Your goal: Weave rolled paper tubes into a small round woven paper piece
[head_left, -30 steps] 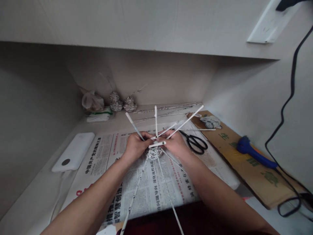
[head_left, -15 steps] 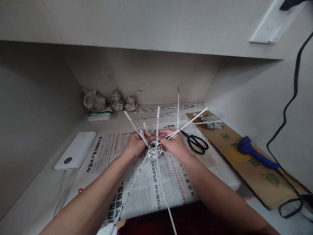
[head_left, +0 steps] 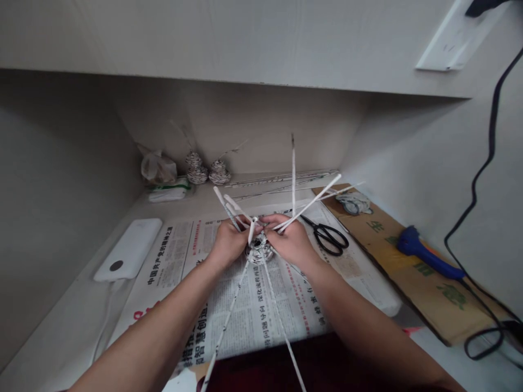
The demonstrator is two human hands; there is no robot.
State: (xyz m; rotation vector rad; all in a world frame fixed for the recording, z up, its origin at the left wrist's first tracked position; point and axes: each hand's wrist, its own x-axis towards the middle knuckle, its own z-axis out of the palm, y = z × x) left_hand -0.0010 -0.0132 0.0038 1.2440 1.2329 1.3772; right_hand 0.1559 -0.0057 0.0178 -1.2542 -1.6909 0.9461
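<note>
A small round weaving of rolled newspaper strips point(head_left: 260, 253) sits between my hands, with a dark opening on top. White paper sticks point(head_left: 312, 202) radiate from it; some rise at the back, and two run down toward my body. My left hand point(head_left: 232, 239) is closed on the weaving's left side, with paper sticks between its fingers. On the other side, my right hand point(head_left: 289, 235) pinches sticks at the rim with thumb and fingers. The fingertips nearly meet behind the opening and are partly hidden.
Newspaper point(head_left: 245, 310) covers the board. Black scissors point(head_left: 330, 238) lie right of my hand. Farther right are cardboard point(head_left: 433, 283) and a blue glue gun point(head_left: 427, 255) with its cord. A white power bank point(head_left: 128, 249) lies left. Two woven gourds point(head_left: 196, 173) stand behind.
The stick that stood upright at the centre now tilts down toward me over the rim. The sticks at the left have shifted together. Both hands stay at the weaving.
</note>
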